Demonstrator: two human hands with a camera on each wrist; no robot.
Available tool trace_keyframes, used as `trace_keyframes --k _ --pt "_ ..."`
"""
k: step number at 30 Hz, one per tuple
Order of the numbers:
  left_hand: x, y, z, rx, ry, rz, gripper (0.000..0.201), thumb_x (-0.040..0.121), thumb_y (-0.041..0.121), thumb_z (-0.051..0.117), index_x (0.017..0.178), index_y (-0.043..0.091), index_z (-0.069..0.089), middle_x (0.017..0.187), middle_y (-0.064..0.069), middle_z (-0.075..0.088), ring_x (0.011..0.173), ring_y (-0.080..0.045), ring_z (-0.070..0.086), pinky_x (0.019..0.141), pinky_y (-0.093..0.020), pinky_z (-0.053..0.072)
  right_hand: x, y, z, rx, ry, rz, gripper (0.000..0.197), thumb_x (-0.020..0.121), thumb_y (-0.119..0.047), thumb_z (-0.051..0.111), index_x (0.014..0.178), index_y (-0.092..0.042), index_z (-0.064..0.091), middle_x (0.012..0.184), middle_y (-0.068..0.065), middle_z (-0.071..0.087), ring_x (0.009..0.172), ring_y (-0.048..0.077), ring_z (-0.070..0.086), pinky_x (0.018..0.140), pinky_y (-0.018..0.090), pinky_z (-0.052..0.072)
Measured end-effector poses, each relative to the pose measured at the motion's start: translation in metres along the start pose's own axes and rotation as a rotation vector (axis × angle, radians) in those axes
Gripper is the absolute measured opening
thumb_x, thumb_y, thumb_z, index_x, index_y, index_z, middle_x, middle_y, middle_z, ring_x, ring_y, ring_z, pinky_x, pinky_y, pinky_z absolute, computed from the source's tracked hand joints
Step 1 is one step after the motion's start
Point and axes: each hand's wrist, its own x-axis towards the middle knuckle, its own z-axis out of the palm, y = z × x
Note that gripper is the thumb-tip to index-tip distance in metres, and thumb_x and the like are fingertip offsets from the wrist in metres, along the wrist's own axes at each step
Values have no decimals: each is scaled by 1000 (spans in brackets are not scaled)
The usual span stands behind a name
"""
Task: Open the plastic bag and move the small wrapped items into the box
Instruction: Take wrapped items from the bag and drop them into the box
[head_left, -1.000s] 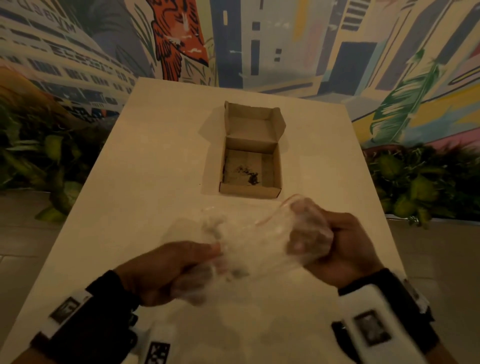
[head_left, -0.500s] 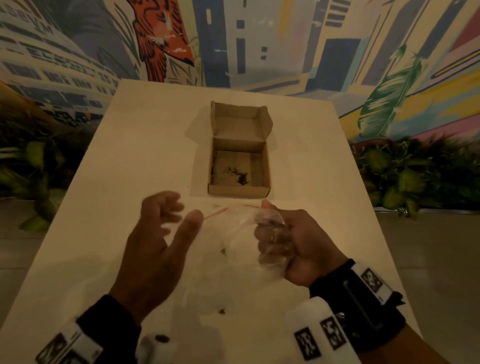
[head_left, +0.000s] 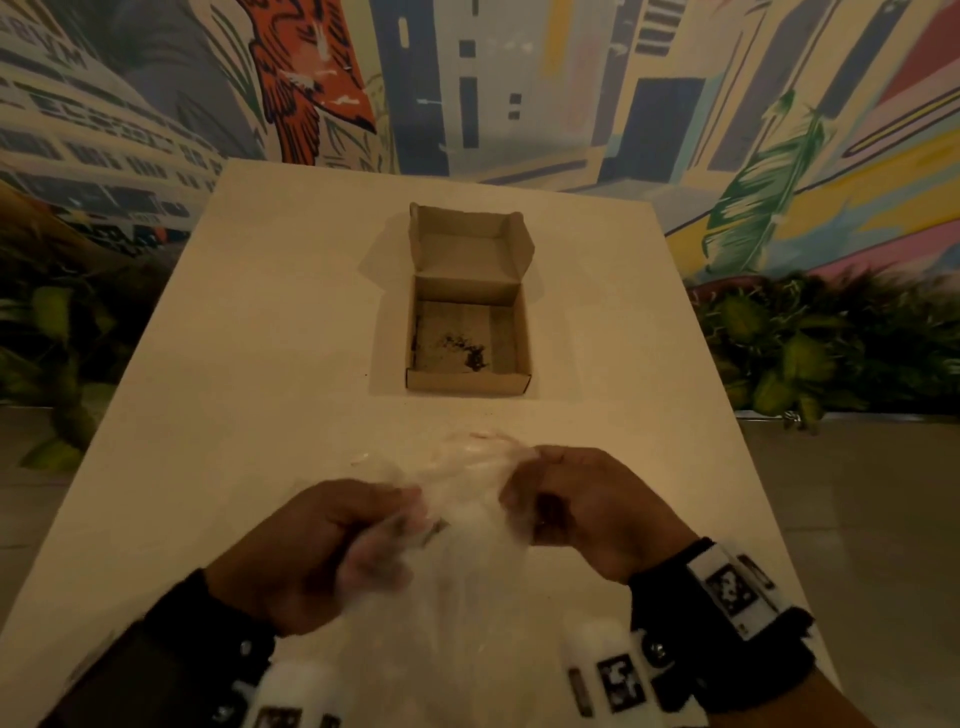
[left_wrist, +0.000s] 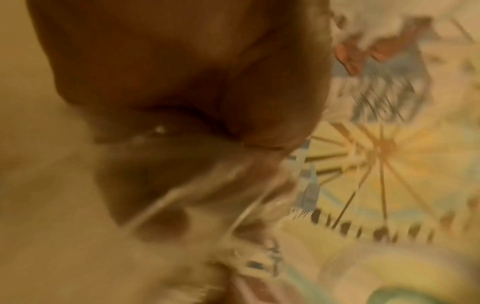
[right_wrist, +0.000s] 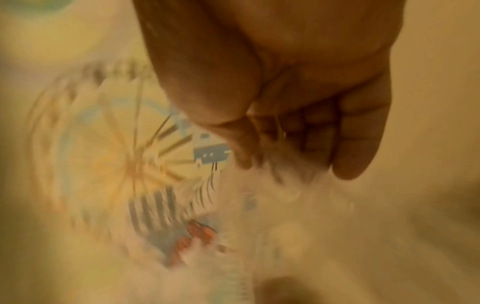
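Note:
A clear plastic bag (head_left: 467, 499) hangs blurred between my two hands above the near part of the table. My left hand (head_left: 358, 535) grips its left side with curled fingers. My right hand (head_left: 550, 499) grips its right side, fingers curled (right_wrist: 311, 131) round the film (right_wrist: 280, 185). In the left wrist view the bag's film (left_wrist: 207, 185) runs under my curled left fingers (left_wrist: 207, 82). The open cardboard box (head_left: 467, 382) stands farther out on the table, lid flap up, with dark bits on its floor. No wrapped items show clearly in the bag.
The beige table (head_left: 249, 364) runs away from me towards a painted mural wall (head_left: 519, 78). Green plants (head_left: 831, 353) line the floor on the right and more plants (head_left: 47, 322) on the left. The tiled floor (head_left: 857, 519) lies beyond the table's right edge.
Half a second ago my left hand was open beside the bag; now it grips the bag again. Both hands have come closer together and lower, nearer to me.

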Motion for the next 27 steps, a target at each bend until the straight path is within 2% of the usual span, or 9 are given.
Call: trace_keyframes --k 4,6,9,12,16,19,22,25,27 --pt "-1 -5 -13 -186 -93 -34 43 98 31 36 70 4 52 48 -1 39 39 -14 36 58 -27 50 1 -8 6 716 -343 158 17 89 -20 50 85 -8 61 69 4 61 52 15 57 52 29 55" --pt "3 0 -17 -261 -78 88 47 100 36 22 81 4 51 67 -10 54 63 -23 52 84 -34 43 3 -4 5 629 -412 171 22 85 -30 58 77 -10 61 58 -3 55 42 8 49 41 22 46" --pt "2 15 -20 -286 -73 225 55 100 38 17 92 0 56 89 -14 65 89 -29 61 106 -40 30 3 6 -1 241 -371 89 31 66 -35 78 81 -10 69 74 3 63 61 15 57 57 28 49" --pt "5 14 -23 -366 -176 131 48 95 45 40 88 2 60 60 -9 62 52 -23 59 75 -36 54 7 2 -10 352 -318 -23 32 66 -35 80 81 -11 64 72 1 63 60 14 58 66 34 54" --pt "-1 0 -24 487 -121 -39 49 56 65 75 68 18 69 47 5 50 39 -8 40 42 -21 36 8 -19 -12 590 -380 21 28 84 -42 60 89 -15 64 69 0 53 59 12 51 59 24 44" --pt "3 4 -23 136 -278 94 42 87 47 54 83 6 65 79 -6 66 76 -17 60 78 -29 48 7 -16 -10 415 -345 25 31 74 -41 70 86 -13 64 67 3 59 63 17 52 58 26 44" --pt "7 12 -20 -244 -266 206 57 98 43 23 113 0 56 114 -18 65 111 -28 56 113 -41 25 8 0 -11 15 -250 -29 33 70 -28 75 91 -5 65 87 14 63 74 24 59 64 32 52" --pt "13 1 -31 -440 -392 133 52 96 50 30 72 11 55 81 -14 64 82 -26 64 88 -35 48 17 11 -11 -10 -143 1 12 86 -20 61 79 -11 66 77 8 63 65 19 59 68 36 50" --pt "16 -12 -37 -435 -286 59 45 92 49 43 64 14 45 55 -3 49 53 -20 60 58 -29 53 18 12 -10 391 -219 58 11 87 -17 56 79 -15 63 68 3 60 55 15 57 70 38 47"
